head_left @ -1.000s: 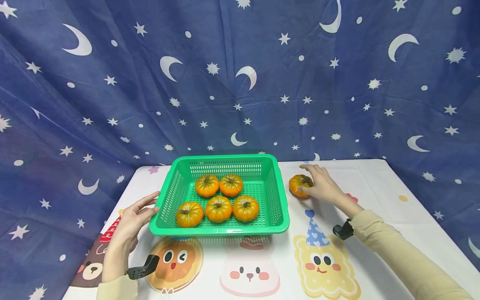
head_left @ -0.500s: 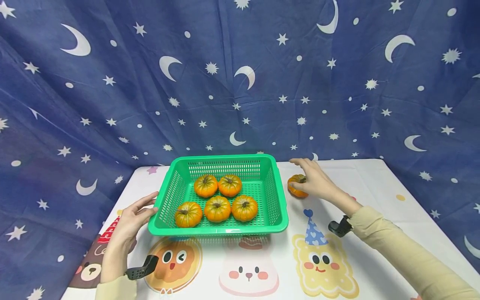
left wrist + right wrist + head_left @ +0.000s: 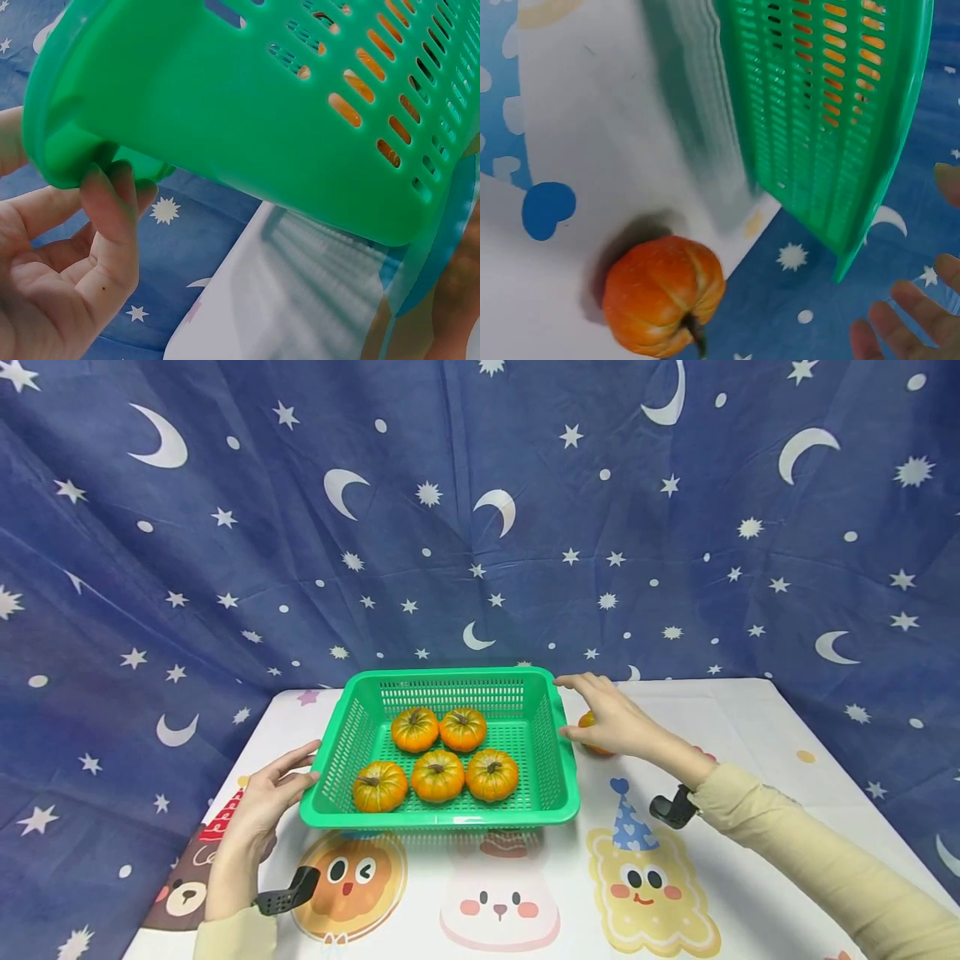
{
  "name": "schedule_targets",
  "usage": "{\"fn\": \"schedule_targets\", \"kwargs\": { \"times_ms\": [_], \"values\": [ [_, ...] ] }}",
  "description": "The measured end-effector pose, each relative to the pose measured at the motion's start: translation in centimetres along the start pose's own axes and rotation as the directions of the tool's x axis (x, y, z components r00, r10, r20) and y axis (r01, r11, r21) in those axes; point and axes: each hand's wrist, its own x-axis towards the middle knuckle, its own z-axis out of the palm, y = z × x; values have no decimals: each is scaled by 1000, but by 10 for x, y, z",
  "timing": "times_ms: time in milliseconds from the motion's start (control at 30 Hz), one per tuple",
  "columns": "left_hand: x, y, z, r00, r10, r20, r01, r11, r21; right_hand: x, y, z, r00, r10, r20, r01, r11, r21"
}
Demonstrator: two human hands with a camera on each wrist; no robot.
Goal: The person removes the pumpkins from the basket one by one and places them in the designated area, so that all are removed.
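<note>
A green plastic basket (image 3: pixel 438 820) stands on the table, holding several small orange pumpkins (image 3: pixel 438 777). My left hand (image 3: pixel 262 802) is at its left rim; in the left wrist view its curled fingers (image 3: pixel 112 214) hold the rim from below. At the right side, my right hand (image 3: pixel 611 718) has thumb and fingers spread, fingertips right by the rim. The right wrist view shows these fingers (image 3: pixel 907 322) apart from the basket wall. One more pumpkin (image 3: pixel 664 296) lies on the table beside the basket, mostly hidden behind the right hand in the head view.
A white tablecloth (image 3: pixel 750 735) with cartoon prints covers the table. Behind it hangs a dark blue curtain (image 3: pixel 465 585) with moons and stars. Each wrist wears a black camera mount (image 3: pixel 288 893).
My right hand has moved left from the loose pumpkin to the basket's right rim, leaving that pumpkin on the table. The left hand and the basket have stayed in place.
</note>
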Motion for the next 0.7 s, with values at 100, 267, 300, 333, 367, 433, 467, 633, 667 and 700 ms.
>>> {"fn": "schedule_targets", "kwargs": {
  "times_ms": [100, 267, 300, 333, 367, 433, 467, 633, 667, 700],
  "values": [
    [0, 0, 0, 1000, 0, 0, 0, 1000, 1, 2, -7, 0, 1000, -23, 15, 24, 1000, -17],
    [0, 1, 0, 1000, -2, -2, 2, 1000, 4, 6, -17, 1, 997, -70, 34, 72, 996, -48],
    [0, 0, 0, 1000, -1, -2, 1, 1000, 3, 8, -19, 1, 996, -81, 37, 83, 995, -52],
    [0, 0, 0, 1000, 1, -1, -1, 1000, 3, 9, -21, 1, 995, -89, 40, 91, 994, -60],
    [0, 0, 0, 1000, 3, 0, -3, 1000, 2, 10, -23, 2, 994, -99, 42, 101, 993, -64],
    [0, 0, 0, 1000, 10, 2, -10, 1000, 0, 13, -27, 2, 992, -115, 49, 118, 990, -72],
    [0, 0, 0, 1000, 12, 4, -12, 1000, -2, 15, -29, 2, 991, -125, 52, 128, 989, -75],
    [0, -1, 0, 1000, 20, 6, -20, 1000, -3, 24, -40, 4, 982, -175, 72, 181, 979, -92],
    [0, -1, 0, 1000, 19, 6, -19, 1000, -3, 26, -42, 5, 980, -184, 76, 191, 977, -99],
    [0, 0, 0, 1000, 17, 5, -17, 1000, -3, 29, -45, 6, 979, -189, 80, 197, 975, -104]
  ]
}}
